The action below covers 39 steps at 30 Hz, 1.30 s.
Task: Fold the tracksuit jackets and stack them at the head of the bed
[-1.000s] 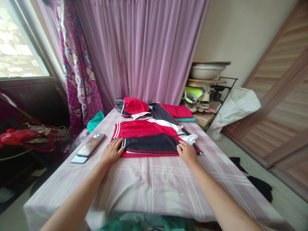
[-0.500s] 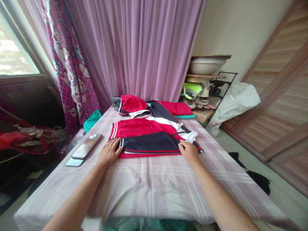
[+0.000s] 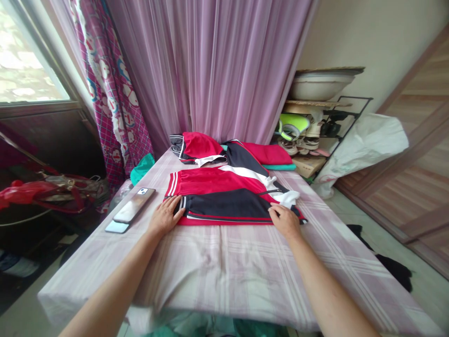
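A red, black and white track jacket (image 3: 224, 202) lies on the table with a black sleeve folded across its near side. The sleeve's striped cuff is at the left, and white fabric with a zip shows at the right. My left hand (image 3: 166, 216) rests flat on the cuff end, fingers spread. At the other end of the sleeve, my right hand (image 3: 286, 221) has its fingers curled against the fabric, pinching it near the edge. A smartphone (image 3: 131, 208) lies left of my left hand, overlapping a pale flat object (image 3: 116, 227).
Folded red-and-black clothing (image 3: 201, 146) and a red folded garment (image 3: 270, 153) sit at the table's back edge, before a purple curtain (image 3: 224, 70). A checked cloth (image 3: 224, 271) covers the table. To the right stand a shoe rack (image 3: 315, 133) and a white bag (image 3: 368, 140).
The camera view has shifted slightly, so the whole scene sits farther right. Both hands keep nearly the same places on the jacket, which lies as before.
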Available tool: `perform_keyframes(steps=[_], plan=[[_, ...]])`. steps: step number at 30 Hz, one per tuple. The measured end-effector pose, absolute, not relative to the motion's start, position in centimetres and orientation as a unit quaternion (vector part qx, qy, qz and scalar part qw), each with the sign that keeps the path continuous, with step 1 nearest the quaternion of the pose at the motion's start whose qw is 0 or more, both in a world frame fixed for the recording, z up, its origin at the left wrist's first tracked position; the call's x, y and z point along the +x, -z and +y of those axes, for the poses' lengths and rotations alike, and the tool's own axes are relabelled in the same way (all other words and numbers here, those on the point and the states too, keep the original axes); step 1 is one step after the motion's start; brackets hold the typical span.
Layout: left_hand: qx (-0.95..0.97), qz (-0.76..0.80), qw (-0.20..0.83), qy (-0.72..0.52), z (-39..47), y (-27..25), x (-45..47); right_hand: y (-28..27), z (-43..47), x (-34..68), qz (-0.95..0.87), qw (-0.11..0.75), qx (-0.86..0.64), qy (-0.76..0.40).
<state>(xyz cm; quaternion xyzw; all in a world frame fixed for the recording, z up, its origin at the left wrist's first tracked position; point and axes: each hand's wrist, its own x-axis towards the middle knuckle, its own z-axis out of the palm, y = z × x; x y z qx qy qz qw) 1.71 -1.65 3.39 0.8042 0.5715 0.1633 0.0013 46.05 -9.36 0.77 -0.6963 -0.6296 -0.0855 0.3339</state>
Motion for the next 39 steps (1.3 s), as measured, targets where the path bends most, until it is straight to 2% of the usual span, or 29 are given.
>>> perform_keyframes(steps=[20,29,32,35,39], plan=[[0.809,0.557,-0.005,-0.188,-1.3,-2.3,1.1,0.5,-8.9,46.8,-0.648,0.365,-0.659,0.116],[0.811,0.541,0.061,-0.214,-0.6,-2.8,0.4,-0.8,-9.6,46.6,-0.658,0.343,-0.663,0.100],[0.780,0.572,0.062,-0.246,-0.4,-2.7,0.0,-1.5,-9.7,48.1,-0.612,0.345,-0.698,0.140],[0.746,0.619,0.021,-0.244,-0.5,-2.6,-0.2,-2.0,-9.8,50.3,-0.524,0.294,-0.781,0.172],[0.704,0.690,-0.001,-0.166,-0.7,-2.7,-0.1,-2.4,-9.7,52.1,-0.471,0.165,-0.860,0.105]])
